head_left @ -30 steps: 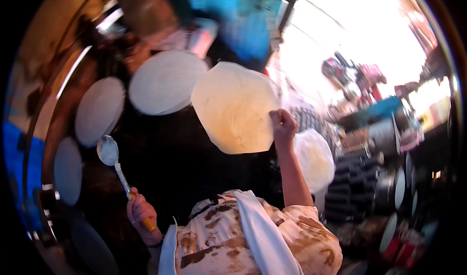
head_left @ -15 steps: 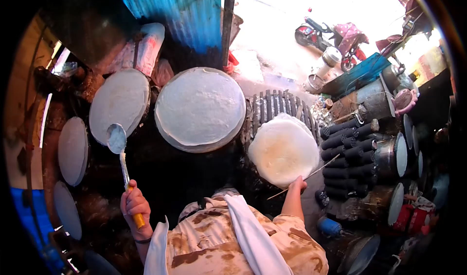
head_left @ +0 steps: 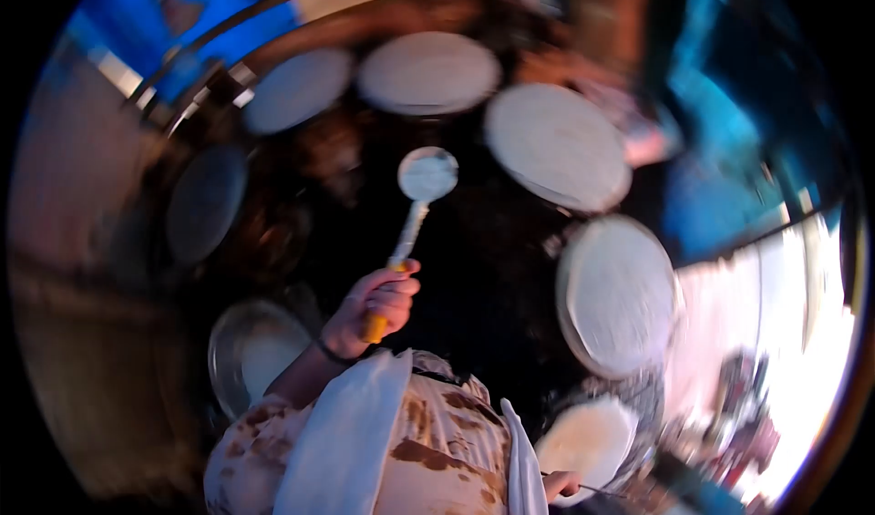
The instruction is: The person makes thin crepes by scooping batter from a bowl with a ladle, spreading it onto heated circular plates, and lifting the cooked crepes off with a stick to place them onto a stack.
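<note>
My left hand [head_left: 378, 310] is wrapped round the yellow handle of a ladle [head_left: 427, 176]; pale white batter coats its bowl and shaft. The ladle is held up over the dark middle of the workspace. At the lower right, my right hand [head_left: 561, 486] is closed on a thin stick [head_left: 599, 491], at the near edge of a pale round flatbread [head_left: 592, 437]. That flatbread lies on a slatted grill [head_left: 649, 396], its centre slightly yellowed. Beyond it is a large round griddle [head_left: 620, 296] covered with a white sheet of batter.
More round white-topped griddles [head_left: 558, 146] [head_left: 428, 73] [head_left: 298, 91] curve round the far side and left. A metal basin [head_left: 223, 365] with something white inside stands behind my left arm. Blue metal sheeting [head_left: 720, 169] rises at the right, beside a bright opening. Motion blurs the edges.
My view has swung left, so the griddles and grill now appear farther right. The ladle stays in my left hand, the stick in my right. The flatbread remains on the grill.
</note>
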Motion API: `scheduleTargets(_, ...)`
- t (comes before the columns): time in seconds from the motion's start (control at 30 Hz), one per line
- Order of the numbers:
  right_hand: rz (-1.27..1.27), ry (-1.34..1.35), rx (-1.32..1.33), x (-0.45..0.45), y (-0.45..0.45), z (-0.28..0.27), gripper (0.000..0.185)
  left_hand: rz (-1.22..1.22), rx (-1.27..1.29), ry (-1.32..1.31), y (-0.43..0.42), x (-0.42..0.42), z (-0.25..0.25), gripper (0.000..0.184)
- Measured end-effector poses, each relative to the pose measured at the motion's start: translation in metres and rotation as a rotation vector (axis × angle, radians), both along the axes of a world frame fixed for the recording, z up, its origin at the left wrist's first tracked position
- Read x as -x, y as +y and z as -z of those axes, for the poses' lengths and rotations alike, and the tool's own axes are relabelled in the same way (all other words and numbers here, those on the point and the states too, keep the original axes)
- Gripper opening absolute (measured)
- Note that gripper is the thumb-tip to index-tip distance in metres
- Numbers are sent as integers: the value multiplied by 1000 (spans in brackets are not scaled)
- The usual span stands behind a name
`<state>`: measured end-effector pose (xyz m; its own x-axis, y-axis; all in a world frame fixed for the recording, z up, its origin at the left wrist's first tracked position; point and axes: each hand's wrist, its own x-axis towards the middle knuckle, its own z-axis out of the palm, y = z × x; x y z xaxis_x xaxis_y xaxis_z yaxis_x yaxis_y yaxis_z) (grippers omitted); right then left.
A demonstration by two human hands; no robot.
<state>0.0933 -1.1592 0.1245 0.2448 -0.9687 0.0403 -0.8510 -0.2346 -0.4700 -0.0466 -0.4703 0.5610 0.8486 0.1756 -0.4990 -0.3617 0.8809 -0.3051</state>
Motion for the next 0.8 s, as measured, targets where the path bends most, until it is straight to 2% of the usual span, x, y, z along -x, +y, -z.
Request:
scheduleTargets(0.03, -186, -243, -70, -46, -1, 61, 21, -42, -46, 21, 0, 6, 10, 12)
scheduleTargets(0.07, -345, -307, -246, -94, 67, 40, 21, -92, -81, 45, -2, 3, 26, 12)
scheduleTargets(0.13, -606, -415, -669, -192, 283, -94, 22, -227, -104, 90, -6, -9, 56, 4)
scheduleTargets(0.17, -678, -245, -742, -226, 355, -122, 22, -320, -131, 119, -7, -18, 72, 4)
scheduleTargets(0.2, -823, -171, -783, -258, 417, -122, 24, -417, -154, 154, -6, -30, 94, 6)
scheduleTargets(0.23, -1121, -224, -898, -267, 476, -132, 27, -527, -114, 219, -8, -38, 114, 15)
scheduleTargets(0.27, -1265, -149, -990, -281, 519, -131, 30, -622, -112, 359, -10, -51, 126, 21)
scheduleTargets(0.3, -1443, -90, -1101, -296, 546, -126, 33, -707, -133, 434, -20, -63, 149, 23)
scheduleTargets(0.33, -1573, 11, -1095, -305, 584, -126, 34, -787, -158, 523, -22, -75, 175, 24)
scheduleTargets(0.37, -1671, 99, -1106, -316, 607, -120, 33, -858, -174, 665, -33, -93, 199, 24)
scheduleTargets(0.4, -1730, 193, -1245, -339, 623, -99, 33, -914, -170, 665, -37, -112, 231, 24)
scheduleTargets(0.43, -1876, 242, -1291, -361, 634, -84, 31, -891, -224, 866, -40, -127, 267, 21)
scheduleTargets(0.47, -1997, 188, -1184, -336, 626, -146, 33, -852, -208, 856, -51, -88, 307, 19)
scheduleTargets(0.5, -2023, 269, -1132, -193, 633, -188, 34, -649, -353, 1038, -43, 55, 323, 16)
scheduleTargets(0.53, -2044, 368, -1092, -159, 648, -200, 36, -436, -493, 1224, -30, 88, 342, 14)
scheduleTargets(0.6, -2174, 504, -1049, -134, 651, -195, 37, -7, -441, 1643, -26, 105, 378, 20)
scheduleTargets(0.63, -2256, 631, -1039, -129, 653, -195, 38, -27, -404, 1619, -36, 100, 395, 20)
scheduleTargets(0.7, -2357, 702, -922, -113, 669, -195, 37, 367, -736, 1800, -43, 99, 421, 27)
scheduleTargets(0.73, -2437, 739, -863, -115, 674, -193, 35, 341, -704, 1787, -54, 89, 422, 27)
scheduleTargets(0.8, -2463, 858, -847, -106, 682, -202, 36, 328, -835, 1672, -80, 73, 411, 24)
